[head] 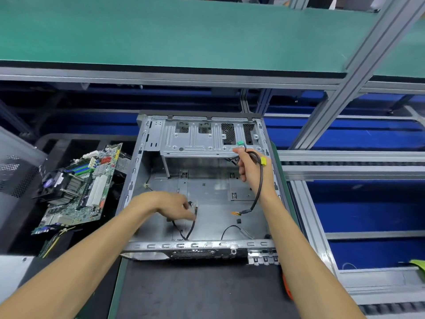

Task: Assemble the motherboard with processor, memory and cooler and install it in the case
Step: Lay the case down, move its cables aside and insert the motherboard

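The case (202,180) lay open on the bench, and both hands were inside it. The left hand (161,204) reached down over the case floor, its fingers curled loosely round the plug end of a thin black cable (192,223) that ran from the fingertips toward the near wall. The right hand (250,169) was raised farther back, just below the drive cage (207,137). It gripped a thicker black cable (259,187) with a green plug (240,143) above the fingers and a yellow plug (262,160) beside the knuckles; the cable looped down past the wrist. The motherboard (78,192), with cooler (58,185) and memory already on it, sat outside the case, well to the left of the left hand.
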{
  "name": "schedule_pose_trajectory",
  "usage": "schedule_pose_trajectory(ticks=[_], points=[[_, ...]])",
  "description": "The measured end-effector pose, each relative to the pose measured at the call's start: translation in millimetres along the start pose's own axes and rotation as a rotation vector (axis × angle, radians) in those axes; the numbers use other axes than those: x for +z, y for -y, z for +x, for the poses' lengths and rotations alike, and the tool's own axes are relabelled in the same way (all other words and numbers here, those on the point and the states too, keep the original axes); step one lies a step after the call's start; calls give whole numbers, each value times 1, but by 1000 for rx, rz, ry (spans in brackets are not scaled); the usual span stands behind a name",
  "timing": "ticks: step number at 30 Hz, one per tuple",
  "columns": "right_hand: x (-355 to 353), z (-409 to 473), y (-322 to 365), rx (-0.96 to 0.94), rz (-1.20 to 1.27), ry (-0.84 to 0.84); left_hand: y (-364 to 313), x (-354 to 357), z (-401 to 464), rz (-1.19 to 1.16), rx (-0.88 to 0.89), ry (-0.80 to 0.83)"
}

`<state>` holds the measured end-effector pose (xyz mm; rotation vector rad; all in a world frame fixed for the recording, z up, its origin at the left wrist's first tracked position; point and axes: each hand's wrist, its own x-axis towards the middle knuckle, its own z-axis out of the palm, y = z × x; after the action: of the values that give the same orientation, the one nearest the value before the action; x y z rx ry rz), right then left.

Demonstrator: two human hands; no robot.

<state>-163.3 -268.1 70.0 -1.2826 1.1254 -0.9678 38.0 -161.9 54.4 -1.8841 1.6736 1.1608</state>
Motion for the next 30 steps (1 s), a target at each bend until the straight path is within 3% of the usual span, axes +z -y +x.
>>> schedule_pose_trajectory(ticks=[3, 5, 7, 9, 12, 16, 19, 22, 26, 30], points=[[0, 1, 0, 14, 22, 3, 4, 4, -3, 156, -38, 238], [-1, 2, -1, 6, 19, 2, 1, 4, -6, 65, 5, 339], [-1, 2, -4, -15, 1, 6, 1, -2, -10, -69, 156, 337], [-1, 4, -6, -39, -36, 15, 3, -15, -15, -265, 329, 226], [-4, 6, -8, -138, -211, 44, 9, -40, -17, -660, 457, -95], [-12, 0, -7, -357, -451, 103, 10, -62, -9, -1174, 499, -563], [-14, -3, -5, -378, -539, 252, 1, -63, -4, -1417, 493, -764], [-9, -6, -6, -463, -662, 331, -13, -60, -4, -1235, 393, -859], [4, -4, -2, -594, -787, 460, -35, -48, -6, -863, 400, -710], [7, -3, -2, -587, -695, 364, -40, -44, -7, -757, 389, -822]])
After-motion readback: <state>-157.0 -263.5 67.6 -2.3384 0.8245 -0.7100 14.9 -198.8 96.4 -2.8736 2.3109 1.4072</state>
